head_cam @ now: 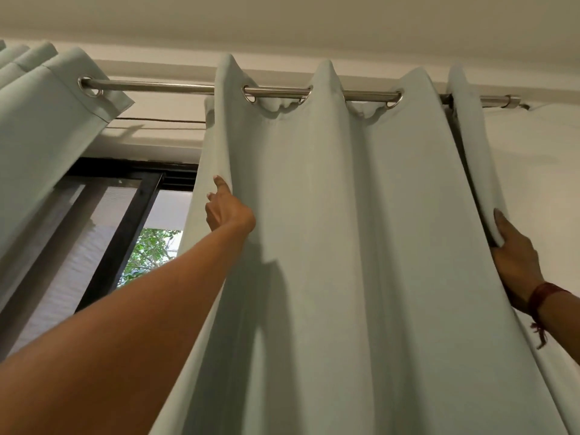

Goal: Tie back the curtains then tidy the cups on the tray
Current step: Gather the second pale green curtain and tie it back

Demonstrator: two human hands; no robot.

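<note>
A pale green right curtain (345,246) hangs in folds by metal eyelets from a steel rod (175,88). My left hand (227,211) is raised and grips the curtain's left edge, with the index finger pointing up along the fabric. My right hand (514,262) holds the rightmost fold near the wall, thumb in front and fingers behind the cloth. A red thread band is on that wrist. A second pale green left curtain (47,127) is bunched at the upper left. No cups or tray are in view.
Between the two curtains a dark-framed window (125,233) shows, with a mesh screen and green leaves outside. The rod's end bracket (511,101) meets the white wall (539,171) on the right. The ceiling is close above.
</note>
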